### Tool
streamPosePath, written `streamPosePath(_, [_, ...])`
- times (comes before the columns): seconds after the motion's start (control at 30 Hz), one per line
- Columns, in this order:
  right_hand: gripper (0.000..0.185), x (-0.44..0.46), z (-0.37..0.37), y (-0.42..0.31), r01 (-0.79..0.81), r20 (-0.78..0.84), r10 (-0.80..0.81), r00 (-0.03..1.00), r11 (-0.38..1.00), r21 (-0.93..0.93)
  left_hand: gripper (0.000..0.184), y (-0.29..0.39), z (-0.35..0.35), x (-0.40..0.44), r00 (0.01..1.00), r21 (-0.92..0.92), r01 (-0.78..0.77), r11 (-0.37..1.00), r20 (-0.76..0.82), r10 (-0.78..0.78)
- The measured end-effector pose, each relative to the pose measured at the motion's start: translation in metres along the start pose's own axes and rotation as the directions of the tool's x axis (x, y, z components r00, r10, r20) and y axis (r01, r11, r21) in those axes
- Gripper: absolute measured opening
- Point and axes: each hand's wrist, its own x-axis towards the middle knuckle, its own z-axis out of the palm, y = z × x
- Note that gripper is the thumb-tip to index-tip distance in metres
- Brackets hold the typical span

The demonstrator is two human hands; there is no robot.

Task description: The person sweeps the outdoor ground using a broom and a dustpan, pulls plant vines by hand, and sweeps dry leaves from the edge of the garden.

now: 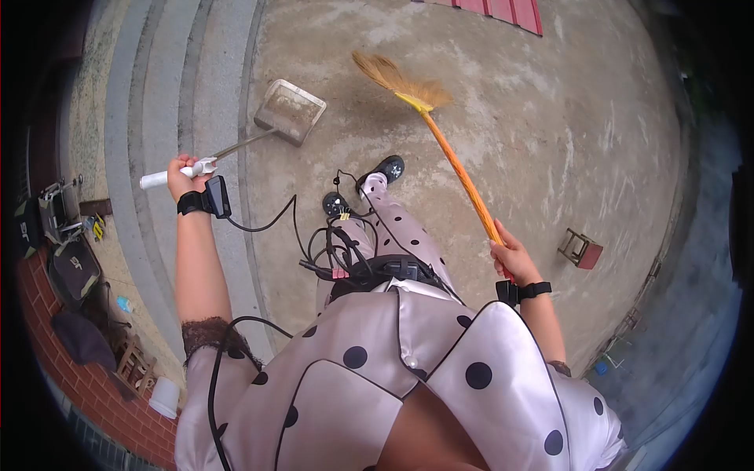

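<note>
The fingers of the left hand [187, 176] are closed around the white grip of the dustpan [292, 111], clamped on it near its upper end. The fingers of the right hand [514, 257] are wrapped around the lower end of the orange handle of the broom [463, 179], closed on it.

From the left hand, a thin metal rod runs far and to the right to the pan, which lies over the concrete ground [565, 149] just beside the steps [169, 86]. From the right hand, the broom's handle slants far and to the left to a yellow collar and tan bristles, spread out to the right of the pan and apart from it. Whether the bristles touch the ground is hard to tell.

Each wrist wears a black strap with a small device on it. A black cable [251, 229] runs from the left one towards a tangle of cords at the waist. Between the two tools and nearer the body are the dark shoes [390, 168], below light trousers with black dots.

To the right stands a small stool [581, 250] with a reddish top. At the far edge is a red ridged sheet [506, 11]. To the near left, beyond the steps, are a white bucket [164, 397], red bricks [47, 302] and some dark seats [75, 271], partly blurred.
</note>
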Motion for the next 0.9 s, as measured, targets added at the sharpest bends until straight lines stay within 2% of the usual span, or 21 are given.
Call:
streamPosePath(0.07, [0.062,0.008,0.007,0.032,0.016,-0.154,-0.010,0.988,0.999,0.037,0.013,0.005,-0.017,-0.019,0.999,-0.043,-0.007,0.999,-0.036,0.005])
streamPosePath(0.2, [0.055,0.067,0.027,0.078,0.012,-0.222,0.017,0.975,0.991,0.130,0.011,0.014,-0.063,-0.058,1.000,-0.024,-0.004,1.000,0.014,0.004])
streamPosePath(0.23, [0.055,0.089,0.035,0.081,0.022,-0.216,0.008,0.976,0.991,0.132,0.010,0.011,-0.079,-0.056,0.997,-0.032,0.027,0.999,0.070,-0.024])
streamPosePath(0.3, [0.051,0.130,0.055,0.081,-0.115,-0.127,0.118,0.985,0.993,0.025,0.009,0.002,-0.081,-0.069,1.000,0.029,0.002,1.000,0.023,-0.002])
streamPosePath(0.37, [0.052,0.149,0.097,0.080,-0.107,-0.047,0.106,0.993,0.994,-0.023,0.009,-0.010,-0.086,-0.072,1.000,0.050,0.002,0.999,0.015,-0.003])
streamPosePath(0.43, [0.056,0.126,0.154,0.083,-0.070,-0.148,0.035,0.988,0.968,-0.241,0.010,-0.018,-0.094,-0.070,0.997,0.010,0.027,1.000,-0.066,-0.026])
streamPosePath(0.5, [0.062,0.108,0.182,0.098,-0.016,-0.108,-0.044,0.993,0.865,-0.502,0.010,-0.022,-0.103,-0.069,0.998,0.002,0.060,0.998,-0.012,-0.060])
streamPosePath(0.53, [0.062,0.097,0.191,0.095,-0.019,-0.109,-0.043,0.993,0.859,-0.511,0.010,-0.026,-0.102,-0.074,0.999,-0.004,0.050,0.999,-0.022,-0.050])
streamPosePath(0.6, [0.066,0.074,0.196,0.077,0.070,0.083,-0.023,0.996,0.771,-0.633,0.008,-0.032,-0.100,-0.085,0.999,-0.021,0.041,0.999,-0.022,-0.042])
streamPosePath(0.63, [0.066,0.061,0.197,0.066,0.078,0.089,-0.027,0.996,0.762,-0.642,0.008,-0.034,-0.100,-0.090,0.999,-0.031,0.034,0.999,-0.031,-0.035])
streamPosePath(0.7, [0.066,0.039,0.189,0.038,0.069,0.255,0.054,0.966,0.891,-0.449,0.008,-0.038,-0.101,-0.094,0.998,-0.074,0.025,0.997,-0.051,-0.028])
streamPosePath(0.73, [0.063,0.027,0.181,0.028,0.043,0.283,0.064,0.957,0.934,-0.356,0.010,-0.038,-0.107,-0.093,0.999,-0.097,0.038,0.995,0.004,-0.038])
streamPosePath(0.77, [0.062,0.009,0.169,0.016,0.049,0.274,0.054,0.960,0.934,-0.355,0.010,-0.038,-0.113,-0.093,1.000,-0.125,0.028,0.992,0.006,-0.027])
streamPosePath(0.83, [0.063,-0.020,0.140,-0.005,0.095,0.251,0.007,0.968,0.915,-0.393,0.011,-0.041,-0.106,-0.103,0.977,-0.163,0.025,0.986,-0.203,-0.058])
streamPosePath(0.9, [0.063,-0.041,0.114,-0.030,0.122,0.221,-0.037,0.975,0.915,-0.384,0.011,-0.043,-0.112,-0.105,0.984,-0.227,0.007,0.974,-0.170,-0.046])
